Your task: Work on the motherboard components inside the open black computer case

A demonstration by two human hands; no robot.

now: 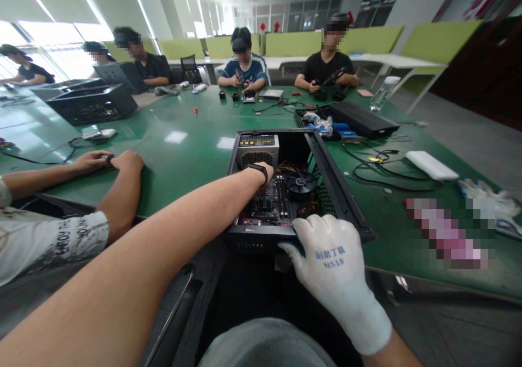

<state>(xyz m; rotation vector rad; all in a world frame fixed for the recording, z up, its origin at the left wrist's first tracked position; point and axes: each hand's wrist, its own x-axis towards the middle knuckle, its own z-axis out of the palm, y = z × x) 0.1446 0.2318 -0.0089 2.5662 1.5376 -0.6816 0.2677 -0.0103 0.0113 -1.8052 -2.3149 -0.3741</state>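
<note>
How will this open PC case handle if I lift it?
The case likely feels heavy: a power supply sits inside. It should stay stiff, being boxy and straight-edged. The fan might be fragile, exposed from above.

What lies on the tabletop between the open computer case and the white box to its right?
Mostly looped black cables on the table beside the case, as the head view shows.

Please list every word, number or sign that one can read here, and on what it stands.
"N518": white glove on the right hand.
"耐磨丁": above that number; the fourth character is blurred.
"ENJOY THE": neighbour's sleeve; the word beside it is unclear.
Too small to read: power box label, fan mark, red wall signs.
</note>
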